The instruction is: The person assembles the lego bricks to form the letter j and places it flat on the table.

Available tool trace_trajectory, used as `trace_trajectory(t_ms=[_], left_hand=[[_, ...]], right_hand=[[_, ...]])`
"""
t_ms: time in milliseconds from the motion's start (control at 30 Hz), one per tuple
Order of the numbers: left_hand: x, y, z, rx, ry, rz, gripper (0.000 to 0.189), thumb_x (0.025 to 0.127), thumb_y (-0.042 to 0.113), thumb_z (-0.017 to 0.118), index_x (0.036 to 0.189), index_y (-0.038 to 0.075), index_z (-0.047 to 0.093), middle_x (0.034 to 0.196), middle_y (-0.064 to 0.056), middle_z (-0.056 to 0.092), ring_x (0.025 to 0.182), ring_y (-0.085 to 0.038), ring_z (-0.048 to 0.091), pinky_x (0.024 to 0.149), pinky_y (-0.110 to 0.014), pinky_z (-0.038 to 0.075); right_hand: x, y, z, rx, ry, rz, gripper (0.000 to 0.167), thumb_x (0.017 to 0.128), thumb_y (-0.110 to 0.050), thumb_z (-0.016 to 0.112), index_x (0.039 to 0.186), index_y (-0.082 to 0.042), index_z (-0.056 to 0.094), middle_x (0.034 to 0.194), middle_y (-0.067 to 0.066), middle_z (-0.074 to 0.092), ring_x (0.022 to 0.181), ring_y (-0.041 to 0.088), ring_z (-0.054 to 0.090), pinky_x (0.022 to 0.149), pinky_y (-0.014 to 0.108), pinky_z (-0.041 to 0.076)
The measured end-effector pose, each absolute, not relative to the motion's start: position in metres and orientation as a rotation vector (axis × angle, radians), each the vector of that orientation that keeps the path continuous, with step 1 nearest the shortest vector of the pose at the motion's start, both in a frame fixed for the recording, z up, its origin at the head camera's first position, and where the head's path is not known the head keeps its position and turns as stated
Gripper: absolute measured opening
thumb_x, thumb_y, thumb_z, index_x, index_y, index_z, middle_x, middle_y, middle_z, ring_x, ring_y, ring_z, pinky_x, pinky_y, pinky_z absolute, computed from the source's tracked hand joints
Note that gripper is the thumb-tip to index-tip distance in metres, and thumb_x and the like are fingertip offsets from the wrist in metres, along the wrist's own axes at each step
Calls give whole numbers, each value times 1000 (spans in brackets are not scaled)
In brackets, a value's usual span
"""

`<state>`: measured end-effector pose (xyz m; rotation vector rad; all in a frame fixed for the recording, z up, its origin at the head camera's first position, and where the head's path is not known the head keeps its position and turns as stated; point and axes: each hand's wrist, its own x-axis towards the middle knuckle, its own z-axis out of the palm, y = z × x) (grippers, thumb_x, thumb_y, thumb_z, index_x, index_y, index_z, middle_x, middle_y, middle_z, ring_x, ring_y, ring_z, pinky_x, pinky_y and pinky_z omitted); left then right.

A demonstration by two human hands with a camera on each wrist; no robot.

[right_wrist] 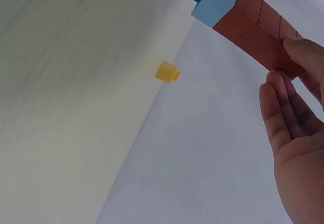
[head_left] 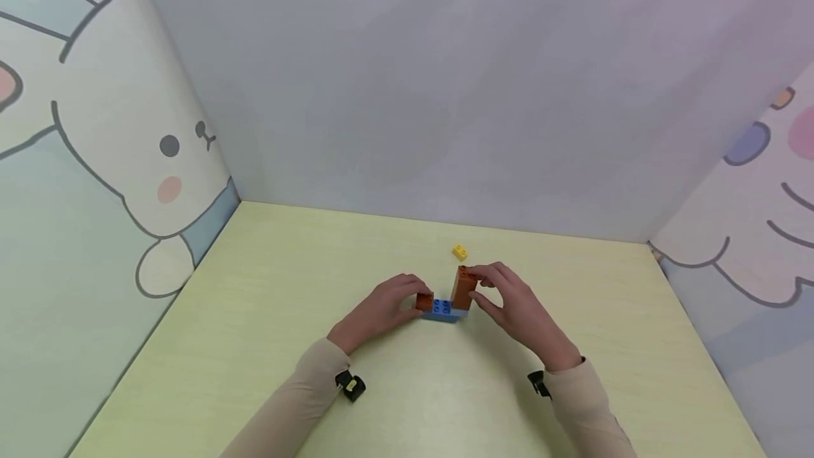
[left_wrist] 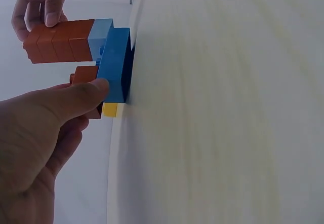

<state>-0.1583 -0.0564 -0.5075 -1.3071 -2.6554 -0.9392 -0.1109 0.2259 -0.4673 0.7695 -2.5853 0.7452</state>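
Note:
A long blue toy building brick (head_left: 439, 317) lies low over the table. On its right end stands a light blue brick (left_wrist: 99, 39) topped by a stack of several reddish-brown bricks (head_left: 464, 290). A shorter brown brick (left_wrist: 85, 74) sits on the left end. My left hand (head_left: 384, 306) pinches this short brown brick, the thumb lapping onto the blue brick's side. With thumb and fingertips, my right hand (head_left: 518, 306) pinches the brown stack near its top. Bare studs show on the blue brick between the two.
A small yellow brick (head_left: 460, 252) lies on the pale yellow table (head_left: 305, 246), behind the brown stack. A grey wall (head_left: 407, 90) rises along the table's far edge. Side panels (head_left: 127, 126) with cartoon animals stand left and right.

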Motion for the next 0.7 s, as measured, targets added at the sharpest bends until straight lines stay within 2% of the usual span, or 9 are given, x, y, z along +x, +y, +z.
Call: trace_trajectory(t_ms=[267,400,700], left_hand=[[-157,-61,-504,-1285,-2752,-956,33,97,20,69,129,13,67,126,1,72,123,-17,65,108,-38,51],[-157,-64,-507,-1284,-2794,-932,31,101,24,64,131,15,67,129,1,71,126,-18,63,111,-40,48],[-161,-58,-509,-1247,-2820,-827,28,102,29,60,123,14,71,120,0,72,109,-18,58,101,-36,46]], right_hand=[[-132,226,-464,703,-2701,813,43,92,-16,77,132,-10,62,109,5,66,94,16,63,84,35,57],[-144,225,-469,665,-2781,898,42,94,-18,75,133,-7,63,109,5,66,96,19,65,87,40,58],[-167,226,-491,569,-2937,1045,48,97,-27,72,138,-5,60,112,5,65,100,17,65,92,42,58]])
